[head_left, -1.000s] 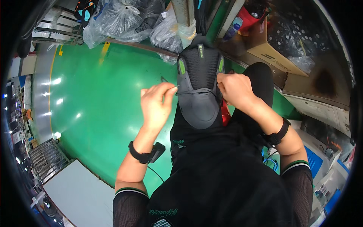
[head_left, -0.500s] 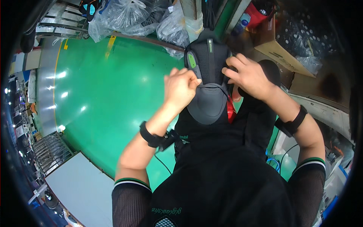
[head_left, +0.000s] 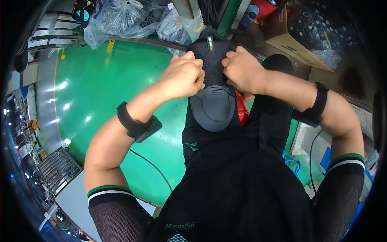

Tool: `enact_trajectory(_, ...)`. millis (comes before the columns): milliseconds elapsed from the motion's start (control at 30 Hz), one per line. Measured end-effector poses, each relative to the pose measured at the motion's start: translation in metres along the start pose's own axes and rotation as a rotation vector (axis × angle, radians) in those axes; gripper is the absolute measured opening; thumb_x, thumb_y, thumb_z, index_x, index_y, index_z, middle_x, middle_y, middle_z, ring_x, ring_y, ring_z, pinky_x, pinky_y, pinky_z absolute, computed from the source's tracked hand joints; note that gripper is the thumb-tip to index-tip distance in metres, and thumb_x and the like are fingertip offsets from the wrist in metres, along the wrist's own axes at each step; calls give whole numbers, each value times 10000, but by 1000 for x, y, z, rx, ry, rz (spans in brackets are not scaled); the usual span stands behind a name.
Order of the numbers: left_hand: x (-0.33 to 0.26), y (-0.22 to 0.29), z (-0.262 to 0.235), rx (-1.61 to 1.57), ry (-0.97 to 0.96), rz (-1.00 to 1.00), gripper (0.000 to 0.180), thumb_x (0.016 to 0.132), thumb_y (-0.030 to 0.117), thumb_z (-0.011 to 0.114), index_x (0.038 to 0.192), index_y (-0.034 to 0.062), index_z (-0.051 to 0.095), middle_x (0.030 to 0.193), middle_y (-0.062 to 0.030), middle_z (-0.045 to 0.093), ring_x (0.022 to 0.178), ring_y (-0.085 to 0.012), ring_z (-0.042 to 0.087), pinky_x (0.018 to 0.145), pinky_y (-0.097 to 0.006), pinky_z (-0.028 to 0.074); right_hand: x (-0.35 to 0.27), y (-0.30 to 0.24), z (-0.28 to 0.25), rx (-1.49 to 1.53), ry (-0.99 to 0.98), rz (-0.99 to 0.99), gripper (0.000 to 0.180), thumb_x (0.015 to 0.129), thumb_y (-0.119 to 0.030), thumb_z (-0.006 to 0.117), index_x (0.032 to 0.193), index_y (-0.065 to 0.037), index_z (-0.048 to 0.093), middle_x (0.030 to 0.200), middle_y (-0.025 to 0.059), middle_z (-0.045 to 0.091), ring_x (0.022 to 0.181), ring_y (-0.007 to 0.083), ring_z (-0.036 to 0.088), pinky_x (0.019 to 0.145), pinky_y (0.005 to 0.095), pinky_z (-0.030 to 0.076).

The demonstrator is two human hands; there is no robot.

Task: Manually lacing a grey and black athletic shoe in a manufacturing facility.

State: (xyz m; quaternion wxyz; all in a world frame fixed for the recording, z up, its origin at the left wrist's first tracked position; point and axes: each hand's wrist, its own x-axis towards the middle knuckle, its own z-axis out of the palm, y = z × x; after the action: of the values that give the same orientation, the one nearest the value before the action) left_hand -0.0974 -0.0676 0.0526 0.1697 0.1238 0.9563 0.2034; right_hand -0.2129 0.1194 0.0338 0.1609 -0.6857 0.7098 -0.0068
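I hold a dark grey and black shoe upright in front of my chest, toe cap toward me. My left hand is clenched on the shoe's left side near the tongue. My right hand is clenched on the right side, close against the left hand. A green strip runs down the tongue at the top. Both wrists wear black bands. A red object shows just behind the shoe on the right.
A green table spreads to my left, with clear plastic bags at its far edge. A brown cardboard box stands at the upper right. A thin black cable crosses the table near my body. A metal grate lies low on the left.
Both hands have drawn closer together over the shoe's tongue, and the shoe has risen higher and nearer in the view.
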Motion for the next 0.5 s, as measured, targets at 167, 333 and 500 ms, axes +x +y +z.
enact_trajectory(167, 3, 4, 23, -257, 321, -149, 92, 797, 147, 665, 748, 72, 683, 755, -14, 527, 841, -203, 479, 780, -342, 379, -9, -12, 21, 303, 361, 169, 60, 767, -163, 654, 738, -113, 671, 806, 28, 584, 874, 224, 517, 797, 351, 361)
enact_trajectory(333, -24, 42, 7, -959, 678, -92, 54, 826, 69, 654, 842, 18, 660, 780, 1, 508, 804, -111, 475, 719, -251, 388, -32, -86, -24, 815, 718, 38, 72, 791, -107, 670, 796, -77, 605, 1056, 94, 515, 963, 232, 478, 823, 348, 421)
enact_trajectory(500, -23, 55, 3, -1265, 739, -293, 93, 884, 76, 639, 906, -10, 667, 822, -10, 600, 702, -54, 502, 624, -212, 423, -12, -64, -18, 1535, 455, 32, 97, 925, -85, 563, 866, -11, 582, 870, 47, 564, 757, 121, 531, 727, 266, 445)
